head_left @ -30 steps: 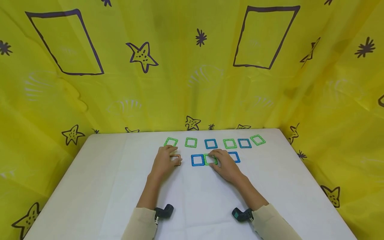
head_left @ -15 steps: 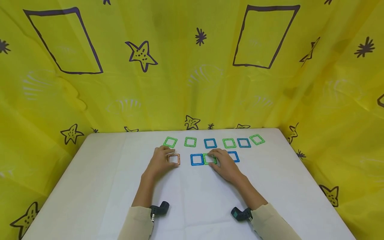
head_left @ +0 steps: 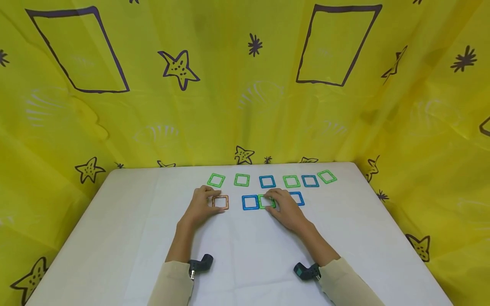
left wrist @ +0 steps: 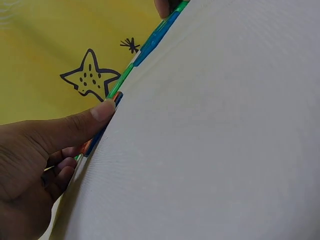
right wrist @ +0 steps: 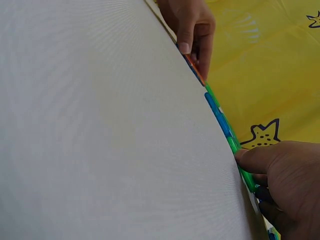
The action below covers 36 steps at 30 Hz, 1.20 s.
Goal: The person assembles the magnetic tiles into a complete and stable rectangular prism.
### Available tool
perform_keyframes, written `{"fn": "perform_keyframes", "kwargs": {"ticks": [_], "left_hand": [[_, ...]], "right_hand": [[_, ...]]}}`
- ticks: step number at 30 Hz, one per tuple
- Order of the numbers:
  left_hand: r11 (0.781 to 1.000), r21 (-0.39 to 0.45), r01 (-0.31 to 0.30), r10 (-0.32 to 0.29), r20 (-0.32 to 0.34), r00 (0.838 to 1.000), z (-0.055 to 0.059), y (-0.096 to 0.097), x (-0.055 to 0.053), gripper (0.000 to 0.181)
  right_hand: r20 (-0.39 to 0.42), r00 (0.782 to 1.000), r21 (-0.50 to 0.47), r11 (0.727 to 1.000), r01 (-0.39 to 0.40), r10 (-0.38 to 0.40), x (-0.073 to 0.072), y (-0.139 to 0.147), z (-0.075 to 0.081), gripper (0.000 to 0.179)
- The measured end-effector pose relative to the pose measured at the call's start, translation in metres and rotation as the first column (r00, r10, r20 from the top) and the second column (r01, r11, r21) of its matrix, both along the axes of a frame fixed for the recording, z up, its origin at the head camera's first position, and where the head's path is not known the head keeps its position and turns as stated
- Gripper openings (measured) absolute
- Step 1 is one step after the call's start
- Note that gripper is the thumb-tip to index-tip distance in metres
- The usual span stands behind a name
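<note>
In the head view, my left hand (head_left: 200, 207) holds an orange square magnetic tile (head_left: 227, 202) flat on the table, thumb at its near edge and fingers at its far edge. A blue layer shows under the orange in both wrist views. To the right, my right hand (head_left: 286, 209) grips a green square tile (head_left: 260, 202) between thumb and fingers. A blue tile (head_left: 250, 208) lies against the green tile's left side, with a gap between it and the orange one. Another blue tile (head_left: 302, 198) lies behind the right hand, partly hidden by it.
Along the back of the white table (head_left: 134, 221) runs a loose row of green and blue square tiles, including a green one (head_left: 210, 179) beyond the left hand and a blue one (head_left: 267, 187) near the middle. A yellow patterned curtain (head_left: 214, 119) hangs behind the table.
My left hand has shifted slightly left and its fingers have settled on the orange tile, which now shows more fully. The right hand keeps its grip on the green tile.
</note>
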<state>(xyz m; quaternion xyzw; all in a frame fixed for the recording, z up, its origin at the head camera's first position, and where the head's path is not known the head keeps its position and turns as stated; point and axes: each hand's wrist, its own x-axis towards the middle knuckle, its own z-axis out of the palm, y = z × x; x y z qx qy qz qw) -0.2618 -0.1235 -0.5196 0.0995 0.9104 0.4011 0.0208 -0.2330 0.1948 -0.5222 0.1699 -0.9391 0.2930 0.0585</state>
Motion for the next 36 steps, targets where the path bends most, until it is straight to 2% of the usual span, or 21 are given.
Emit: {"fn": "perform_keyframes", "kwargs": {"ticks": [9,23,36], "left_hand": [[1.000,-0.004,-0.001,0.001,0.013,1.000,0.0002,-0.0007,-0.0002,0.064],[0.999,0.033,0.012,-0.010,-0.067,0.998,0.0005,-0.0015,0.0004,0.052],[0.996,0.093,-0.014,0.024,-0.113,0.993,0.0030,-0.0005,-0.0002,0.051]], "right_hand": [[-0.016,1.000,-0.003,1.000,0.002,-0.002,0.0004,-0.0012,0.0001,0.037],[0.000,1.000,-0.001,1.000,0.002,-0.002,0.0012,-0.0032,0.0026,0.038],[-0.004,1.000,0.008,1.000,0.005,-0.005,0.0001,-0.0017,0.0019,0.037]]}}
